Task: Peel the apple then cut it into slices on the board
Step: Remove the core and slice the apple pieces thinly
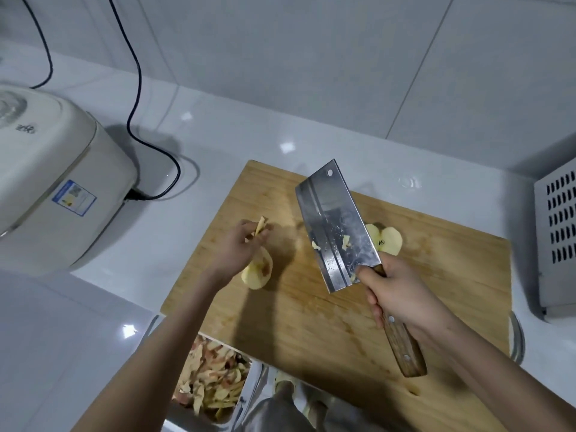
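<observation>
Left arm bare, reaching in from the near left. Left hand over the board's left edge, knuckles up, fingertips pinching a scrap. Right arm enters from the near right corner. Right hand is over mid-board, wrapped round the cleaver handle, one fingertip pressed against the blade's heel.

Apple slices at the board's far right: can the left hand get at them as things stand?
Probably not cleanly. The left hand pinches an apple scrap, and the cleaver, held by the right hand, lies between it and the slices.
</observation>
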`<state>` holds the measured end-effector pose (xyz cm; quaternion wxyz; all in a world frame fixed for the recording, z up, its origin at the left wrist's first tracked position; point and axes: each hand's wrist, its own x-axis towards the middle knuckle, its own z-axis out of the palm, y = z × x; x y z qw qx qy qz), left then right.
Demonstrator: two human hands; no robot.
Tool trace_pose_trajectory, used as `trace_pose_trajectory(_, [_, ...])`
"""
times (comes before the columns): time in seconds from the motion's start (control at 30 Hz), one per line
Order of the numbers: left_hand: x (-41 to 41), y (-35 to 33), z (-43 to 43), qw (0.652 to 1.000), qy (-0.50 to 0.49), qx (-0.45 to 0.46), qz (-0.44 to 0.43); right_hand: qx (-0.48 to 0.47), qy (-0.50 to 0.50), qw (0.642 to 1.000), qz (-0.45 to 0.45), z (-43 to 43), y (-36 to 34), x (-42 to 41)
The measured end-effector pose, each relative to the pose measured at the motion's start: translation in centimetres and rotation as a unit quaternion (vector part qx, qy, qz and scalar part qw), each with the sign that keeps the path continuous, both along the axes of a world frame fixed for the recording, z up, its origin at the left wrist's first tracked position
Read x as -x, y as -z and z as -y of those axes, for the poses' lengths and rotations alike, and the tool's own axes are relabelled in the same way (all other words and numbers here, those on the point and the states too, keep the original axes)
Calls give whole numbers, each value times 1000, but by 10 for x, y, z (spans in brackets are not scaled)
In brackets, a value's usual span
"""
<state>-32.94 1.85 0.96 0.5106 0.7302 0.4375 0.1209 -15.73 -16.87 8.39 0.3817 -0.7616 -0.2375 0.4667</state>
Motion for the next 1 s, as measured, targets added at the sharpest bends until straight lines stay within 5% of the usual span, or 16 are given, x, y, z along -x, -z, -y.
trace_pose_trajectory(0.17, [49,-29,6,987,100,-32,-121,-10,-24,1000,7,-5,-2,1])
trace_pose_trajectory(0.3, [94,-35,21,911,256,-26,-324,-19,-38,999,-4,-10,-4,6])
trace_pose_trajectory(0.53, [132,-33,49,823,326,46,-463,-39,-73,997,-2,-10,-8,15])
trace_pose_trajectory(0.83, [48,-46,39,940,159,-84,-291,-47,-18,999,17,19,-7,-5])
trace_pose_trajectory(1.0, [-42,-34,42,977,80,-116,-160,-44,40,995,85,47,-6,-26])
